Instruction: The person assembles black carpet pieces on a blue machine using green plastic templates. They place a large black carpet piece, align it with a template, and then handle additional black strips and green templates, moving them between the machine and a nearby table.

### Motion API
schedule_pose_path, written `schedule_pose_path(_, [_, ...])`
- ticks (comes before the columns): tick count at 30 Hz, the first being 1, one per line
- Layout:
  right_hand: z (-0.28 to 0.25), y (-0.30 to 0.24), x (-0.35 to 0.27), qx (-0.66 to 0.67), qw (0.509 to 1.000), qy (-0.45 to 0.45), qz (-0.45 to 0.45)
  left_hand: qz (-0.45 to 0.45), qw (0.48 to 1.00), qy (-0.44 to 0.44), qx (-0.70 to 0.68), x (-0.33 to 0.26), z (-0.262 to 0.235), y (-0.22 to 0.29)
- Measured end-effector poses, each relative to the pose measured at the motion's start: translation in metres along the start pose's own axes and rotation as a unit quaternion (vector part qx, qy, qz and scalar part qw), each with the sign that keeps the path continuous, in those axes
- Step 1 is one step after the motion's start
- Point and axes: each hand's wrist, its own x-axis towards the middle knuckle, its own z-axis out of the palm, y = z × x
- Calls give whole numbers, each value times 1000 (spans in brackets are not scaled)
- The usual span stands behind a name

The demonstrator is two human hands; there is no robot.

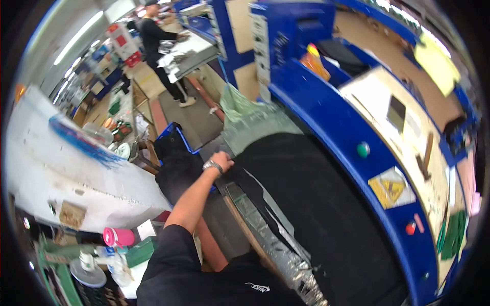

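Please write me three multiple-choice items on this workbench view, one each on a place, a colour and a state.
1. Where does the person's left hand rest?
A. on the far-left corner of the black mat
B. on the pink cup
C. on the blue machine

2. What colour is the round button on the blue machine front?
A. yellow
B. green
C. white

3. How does the left arm stand?
A. folded against the chest
B. hanging down
C. stretched forward

Key: 1 A, the hand lies at the mat's edge beside the crumpled green bag; 2 B, the knob shows green against the blue; 3 C, the arm reaches out from the black sleeve.
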Motion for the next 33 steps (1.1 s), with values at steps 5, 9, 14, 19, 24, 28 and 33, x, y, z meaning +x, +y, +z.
schedule_pose_path(5, [-46,-72,6,-84,973,211,-32,-12,996,29,-80,-31,0,1])
schedule_pose_path(9, [-129,-195,-35,86,918,295,-250,-49,997,46,-43,-45,5,5])
schedule_pose_path(14, [-141,-291,-50,114,839,352,-399,-21,998,58,-28,-27,0,22])
schedule_pose_path(19, [-92,-331,-39,47,909,262,-322,75,995,61,-40,18,-6,61])
schedule_pose_path(24, [-79,-335,-34,63,928,203,-306,173,983,67,4,72,2,93])
schedule_pose_path(28, [-83,-338,-32,71,920,216,-320,148,989,8,-28,123,29,118])
schedule_pose_path(33, [-80,-339,-29,77,922,218,-311,162,985,46,-32,135,33,178])
